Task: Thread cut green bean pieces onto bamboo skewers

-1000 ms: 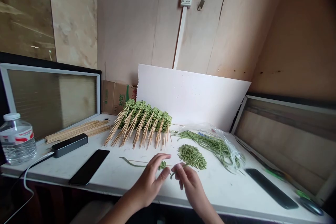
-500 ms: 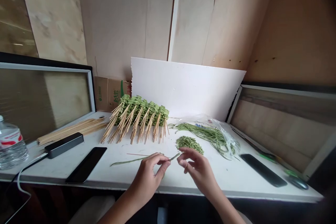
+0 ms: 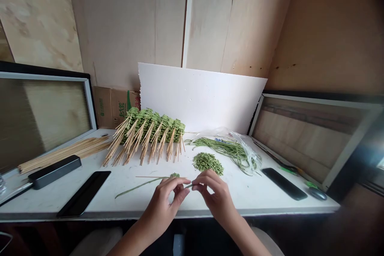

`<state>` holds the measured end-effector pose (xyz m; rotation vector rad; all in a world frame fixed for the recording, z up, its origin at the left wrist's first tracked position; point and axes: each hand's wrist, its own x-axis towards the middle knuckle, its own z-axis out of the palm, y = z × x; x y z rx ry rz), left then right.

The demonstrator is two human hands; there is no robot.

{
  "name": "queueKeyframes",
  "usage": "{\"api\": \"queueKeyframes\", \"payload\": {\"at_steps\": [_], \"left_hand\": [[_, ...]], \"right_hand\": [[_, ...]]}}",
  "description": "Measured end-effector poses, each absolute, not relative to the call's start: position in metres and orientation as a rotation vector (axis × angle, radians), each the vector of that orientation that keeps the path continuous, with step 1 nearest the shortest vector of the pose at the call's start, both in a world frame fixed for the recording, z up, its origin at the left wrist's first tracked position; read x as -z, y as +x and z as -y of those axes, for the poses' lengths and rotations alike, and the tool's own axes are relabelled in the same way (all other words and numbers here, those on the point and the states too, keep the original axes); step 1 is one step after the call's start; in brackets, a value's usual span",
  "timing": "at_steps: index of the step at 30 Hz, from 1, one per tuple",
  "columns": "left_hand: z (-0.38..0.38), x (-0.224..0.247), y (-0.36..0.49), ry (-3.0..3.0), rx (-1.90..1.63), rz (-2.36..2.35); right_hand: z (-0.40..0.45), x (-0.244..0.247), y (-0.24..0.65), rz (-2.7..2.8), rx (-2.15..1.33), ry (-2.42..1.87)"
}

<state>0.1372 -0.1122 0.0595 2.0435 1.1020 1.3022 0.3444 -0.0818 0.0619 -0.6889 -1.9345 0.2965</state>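
A long green bean point(image 3: 135, 189) runs from the left, just above the table, into my left hand point(image 3: 163, 200), which pinches it between thumb and fingers. At its short right end, the fingers of my right hand point(image 3: 217, 196) are closed on the same bean, close to the left fingertips. Behind my left hand lies a thin wooden skewer point(image 3: 147, 177) with short bean pieces point(image 3: 175, 175) at its right end. A heap of short bean pieces point(image 3: 207, 163) sits just beyond my right hand.
Stacked bean skewers point(image 3: 153, 124) stand at the back, sticks towards me. Bare skewers point(image 3: 69, 150) lie left, near a dark oblong box point(image 3: 55, 171) and a phone point(image 3: 85, 194). Whole long beans point(image 3: 222, 147) lie in a plastic bag point(image 3: 249, 148); another dark phone-like slab point(image 3: 284, 184) lies right.
My right hand has come in to the bean's right end and closed on it; before, its fingers were apart from it. The whole view has shifted, so things appear further left.
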Motion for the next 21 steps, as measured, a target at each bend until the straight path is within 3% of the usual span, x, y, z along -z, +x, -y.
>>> {"api": "queueKeyframes", "payload": {"at_steps": [5,14,21], "left_hand": [[0.111,-0.058,0.139,1.949,-1.276,-1.016],[0.097,-0.039,0.138,1.789,-1.279,-0.912],[0.077,-0.026,0.128,1.555,-1.21,-0.986]], "right_hand": [[0.086,-0.052,0.333,1.887,-0.358,-0.652],[0.081,-0.035,0.326,1.625,-0.846,-0.785],[-0.009,-0.025,0.396,1.667,-0.312,-1.202]]}}
